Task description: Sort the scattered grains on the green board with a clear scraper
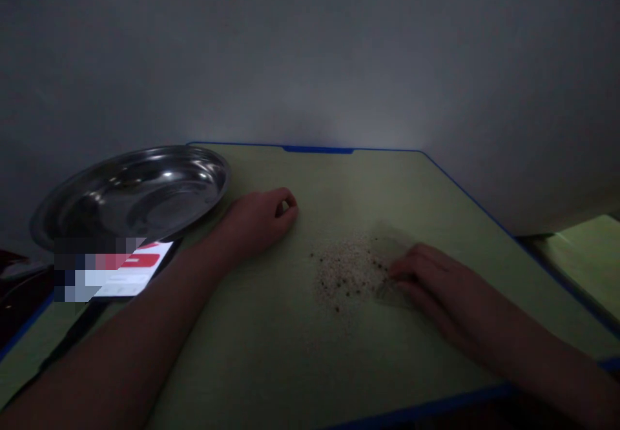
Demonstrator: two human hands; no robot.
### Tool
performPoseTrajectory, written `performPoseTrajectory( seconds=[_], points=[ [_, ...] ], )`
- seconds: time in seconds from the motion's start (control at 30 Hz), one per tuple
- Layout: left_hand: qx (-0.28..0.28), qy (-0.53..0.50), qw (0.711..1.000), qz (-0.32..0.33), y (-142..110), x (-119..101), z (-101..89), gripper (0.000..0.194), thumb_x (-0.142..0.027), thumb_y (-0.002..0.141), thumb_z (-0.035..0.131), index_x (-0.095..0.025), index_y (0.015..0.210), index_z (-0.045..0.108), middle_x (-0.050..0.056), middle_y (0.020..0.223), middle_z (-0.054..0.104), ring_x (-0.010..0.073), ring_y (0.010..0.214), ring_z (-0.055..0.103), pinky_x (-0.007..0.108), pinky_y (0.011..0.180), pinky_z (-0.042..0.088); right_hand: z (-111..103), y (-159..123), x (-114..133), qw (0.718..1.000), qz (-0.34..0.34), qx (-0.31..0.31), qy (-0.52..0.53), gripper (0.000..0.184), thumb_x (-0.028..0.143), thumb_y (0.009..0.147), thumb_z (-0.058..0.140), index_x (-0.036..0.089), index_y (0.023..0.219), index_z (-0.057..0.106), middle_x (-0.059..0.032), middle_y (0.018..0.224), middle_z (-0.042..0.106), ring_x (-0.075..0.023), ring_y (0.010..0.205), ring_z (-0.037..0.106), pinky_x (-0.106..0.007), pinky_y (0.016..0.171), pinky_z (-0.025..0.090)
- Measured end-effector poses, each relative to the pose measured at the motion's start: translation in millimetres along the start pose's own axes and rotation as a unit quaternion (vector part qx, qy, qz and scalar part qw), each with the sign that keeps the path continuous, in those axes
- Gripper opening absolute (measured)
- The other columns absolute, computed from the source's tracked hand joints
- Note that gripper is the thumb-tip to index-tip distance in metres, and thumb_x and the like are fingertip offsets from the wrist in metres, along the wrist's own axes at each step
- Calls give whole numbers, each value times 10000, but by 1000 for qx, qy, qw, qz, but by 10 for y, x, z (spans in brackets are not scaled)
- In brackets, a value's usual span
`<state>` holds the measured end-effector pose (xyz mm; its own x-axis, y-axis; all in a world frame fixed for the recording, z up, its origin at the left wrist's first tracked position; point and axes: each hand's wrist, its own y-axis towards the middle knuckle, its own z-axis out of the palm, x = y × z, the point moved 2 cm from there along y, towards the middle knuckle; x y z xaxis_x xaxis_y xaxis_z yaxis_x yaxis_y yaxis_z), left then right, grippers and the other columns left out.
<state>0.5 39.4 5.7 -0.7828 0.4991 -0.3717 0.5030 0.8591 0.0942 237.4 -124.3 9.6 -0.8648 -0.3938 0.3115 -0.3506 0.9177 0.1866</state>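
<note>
A loose patch of pale, fine grains (pixel 346 265) mixed with several dark specks lies on the light green tabletop (pixel 271 352). At its right edge my right hand (pixel 436 278) pinches a thin see-through plastic piece (pixel 390 239), which lies low over the table beside the grains; whether it is a bag or a sheet I cannot tell. My left hand (pixel 264 217) rests farther back and to the left, apart from the grains. Its fingers are curled, with a small gap inside the loop of thumb and forefinger, and nothing shows in them.
A wide, shiny metal basin (pixel 169 207) stands at the left, close to my left forearm. Below its rim lies a phone with a lit screen (pixel 140 272), partly blurred out. Blue edging (pixel 317 150) borders the table, and a pale wall (pixel 310 49) rises behind.
</note>
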Motion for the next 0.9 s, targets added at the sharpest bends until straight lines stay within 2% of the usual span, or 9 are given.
performPoseTrajectory(
  seconds=[0.13,0.23,0.3,0.37,0.47,0.6,0.67,0.77,0.9],
  points=[
    [-2,1,1000,0,7,9,-1,322,-421,875,457,-206,997,662,47,803,709,183,659,612,284,579,380,-59,246,-212,1000,-17,0,-14,165,204,979,428,185,977,592,-62,906,605,-182,851,595,-336,751,506],
    [3,0,1000,-7,15,8,-6,311,-424,872,460,-211,985,657,46,784,708,183,651,612,284,580,381,-193,380,-246,999,-35,-3,-24,154,195,978,421,183,959,574,-61,897,599,-182,846,591,-328,738,497],
    [3,-4,1000,-10,14,5,-11,308,-424,869,461,-213,977,659,49,778,710,186,648,615,288,578,382,-317,371,-258,999,-38,-13,-31,150,220,981,420,190,952,564,-60,892,593,-184,830,590,-329,714,495],
    [0,-11,1000,-9,10,3,-14,306,-416,866,461,-211,974,661,55,782,713,193,649,618,293,576,382,-432,257,-299,999,-25,-24,-41,144,261,980,436,204,958,567,-60,887,597,-190,809,597,-334,687,498],
    [-4,-14,1000,-9,5,6,-10,304,-416,858,463,-212,965,663,57,777,713,196,640,615,294,565,378,-548,-94,-435,998,16,-41,-45,143,267,961,464,227,954,601,-57,881,633,-202,814,627,-342,690,519],
    [-7,-19,1000,-4,14,22,1,314,-433,861,458,-223,970,665,45,772,711,191,639,614,289,563,375,-608,-663,-665,996,69,-20,-55,162,310,948,494,260,1006,638,-56,957,667,-210,881,662,-342,734,560],
    [-7,-16,1000,-8,21,32,4,318,-436,866,457,-224,976,666,42,770,710,192,642,618,291,569,374,-621,-847,-741,995,91,-4,-44,180,331,953,494,275,1005,657,-56,992,675,-216,913,667,-350,760,572],
    [-5,-15,1000,-11,26,34,1,321,-438,869,455,-221,972,667,43,766,710,194,638,621,294,575,375,-598,-864,-760,994,108,32,-8,167,341,940,537,281,995,684,-58,1022,681,-219,960,663,-346,794,573],
    [-3,-19,1000,-14,18,9,-20,321,-438,863,457,-212,957,666,52,773,716,198,646,624,293,576,385,-499,-478,-677,992,91,45,71,180,328,958,520,251,934,681,-44,937,667,-182,901,656,-318,774,552]
  ],
)
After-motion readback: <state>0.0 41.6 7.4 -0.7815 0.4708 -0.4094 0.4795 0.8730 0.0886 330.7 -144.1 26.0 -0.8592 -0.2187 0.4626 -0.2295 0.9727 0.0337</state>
